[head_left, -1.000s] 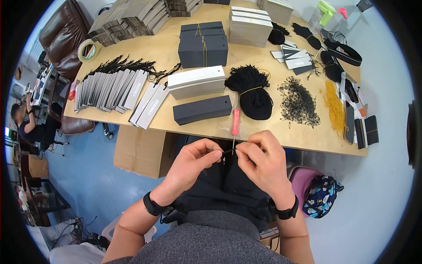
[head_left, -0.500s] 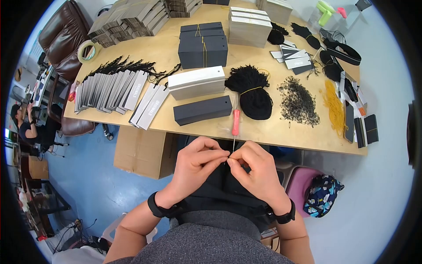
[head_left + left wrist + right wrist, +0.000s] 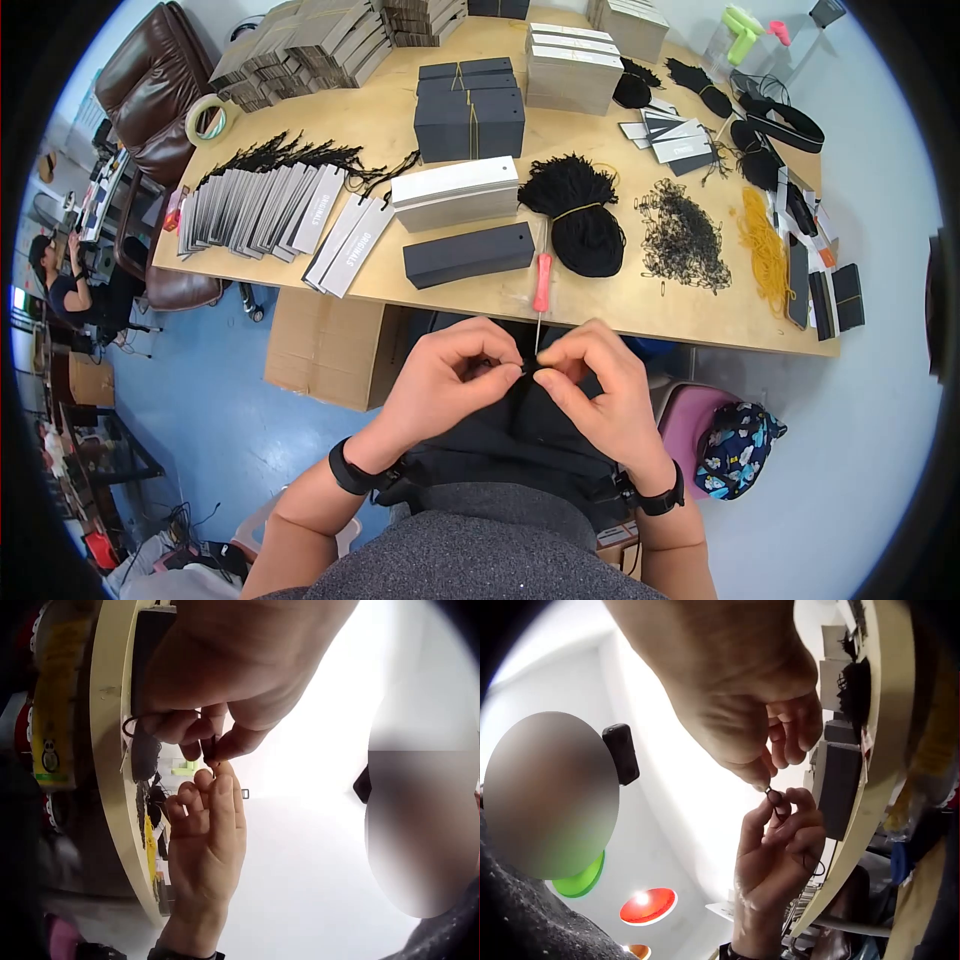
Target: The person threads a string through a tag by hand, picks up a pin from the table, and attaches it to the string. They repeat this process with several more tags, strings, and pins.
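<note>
My left hand pinches a thin dark cord between thumb and fingertips, just off the table's front edge. Close on its right, my right hand pinches a small dark piece, its thumb and index tips together. In the right wrist view a small dark loop spans the fingertips of both hands, and a curl of cord hangs out by the left fingers. The left wrist view shows the curl of cord too. A red-handled tool lies above the hands, its thin shaft pointing toward them over the edge.
On the table are a dark block of tags, a white stack, fanned tags, a black cord bundle, small dark pins and yellow strings. A carton stands below; a person sits far left.
The fingertips met half a second ago and now stand slightly apart, with the small dark piece between them. The table scene has shifted slightly right and down in the head view.
</note>
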The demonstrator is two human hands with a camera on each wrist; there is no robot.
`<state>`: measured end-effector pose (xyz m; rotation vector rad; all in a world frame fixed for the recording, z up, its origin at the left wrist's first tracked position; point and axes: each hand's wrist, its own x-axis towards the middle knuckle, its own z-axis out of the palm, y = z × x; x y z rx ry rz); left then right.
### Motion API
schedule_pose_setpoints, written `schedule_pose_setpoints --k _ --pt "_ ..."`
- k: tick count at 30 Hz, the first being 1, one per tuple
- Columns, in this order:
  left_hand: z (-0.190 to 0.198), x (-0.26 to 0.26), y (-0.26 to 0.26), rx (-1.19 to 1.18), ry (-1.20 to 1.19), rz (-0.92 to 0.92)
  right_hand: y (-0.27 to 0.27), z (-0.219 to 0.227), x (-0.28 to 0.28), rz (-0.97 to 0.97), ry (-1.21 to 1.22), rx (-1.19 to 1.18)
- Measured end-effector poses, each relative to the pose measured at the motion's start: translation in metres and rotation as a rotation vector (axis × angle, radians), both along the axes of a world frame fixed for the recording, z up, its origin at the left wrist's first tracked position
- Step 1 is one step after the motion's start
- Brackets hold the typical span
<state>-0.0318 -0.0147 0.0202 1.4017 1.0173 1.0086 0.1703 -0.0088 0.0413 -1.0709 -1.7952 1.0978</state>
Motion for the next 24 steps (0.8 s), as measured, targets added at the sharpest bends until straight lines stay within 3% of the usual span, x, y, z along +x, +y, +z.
schedule_pose_setpoints --k 1,4,7,12,14,18,24 --pt "-0.004 0.0 0.0 -0.18 -0.251 0.004 0.0 0.003 -0.003 -0.087 0.004 0.137" --pt "0.0 -0.003 0.0 -0.371 -0.366 -0.035 0.003 -0.006 -0.001 0.013 -0.06 0.173" --pt "-0.002 -0.007 -0.001 -0.412 -0.391 -0.054 0.0 -0.009 0.003 0.077 -0.16 0.129" --pt "0.001 -0.007 -0.002 -0.404 -0.266 -0.032 0.004 0.0 -0.001 -0.033 -0.204 0.338" --pt "0.001 -0.008 -0.002 -0.406 -0.249 -0.059 0.012 0.002 -0.002 0.023 -0.262 0.565" --pt "0.004 -0.007 -0.002 -0.414 -0.245 -0.06 0.021 -0.001 0.0 0.117 -0.308 0.613" --pt "0.002 -0.005 -0.004 -0.372 -0.181 0.0 0.015 -0.005 -0.002 0.096 -0.309 0.626"
